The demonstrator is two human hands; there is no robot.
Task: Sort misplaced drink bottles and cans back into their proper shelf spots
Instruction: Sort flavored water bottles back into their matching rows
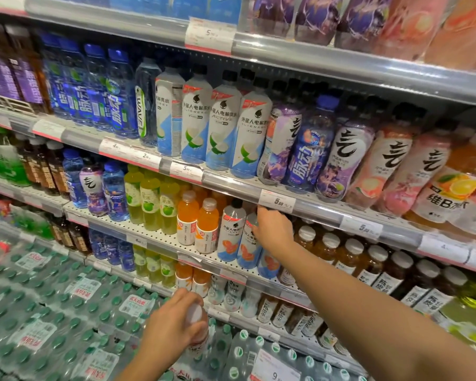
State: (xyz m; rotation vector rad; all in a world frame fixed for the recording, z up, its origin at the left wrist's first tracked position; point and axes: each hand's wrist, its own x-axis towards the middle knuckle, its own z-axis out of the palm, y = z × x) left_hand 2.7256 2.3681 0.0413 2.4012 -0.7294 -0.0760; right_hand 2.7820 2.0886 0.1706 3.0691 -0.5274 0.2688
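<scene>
My left hand (pixel 173 324) grips an orange drink bottle (pixel 197 329) with a white cap, held low over the packs of water. My right hand (pixel 272 229) reaches into the third shelf and its fingers curl round the shoulder of a grey-and-blue electrolyte bottle (pixel 249 248) with a grapefruit picture. A like bottle (pixel 231 232) stands just left of it. Two orange bottles (pixel 197 224) stand further left on the same shelf (pixel 160 237). Among the purple bottles on the shelf above stands a blue bottle (pixel 308 152).
Shelves of drinks fill the view: blue sport drinks (pixel 94 89) upper left, coconut electrolyte bottles (pixel 217 119) in the middle, brown tea bottles (pixel 368 262) lower right. Shrink-wrapped packs of green-capped water (pixel 39 312) are stacked at the bottom left. Price tags (pixel 276 200) line the shelf edges.
</scene>
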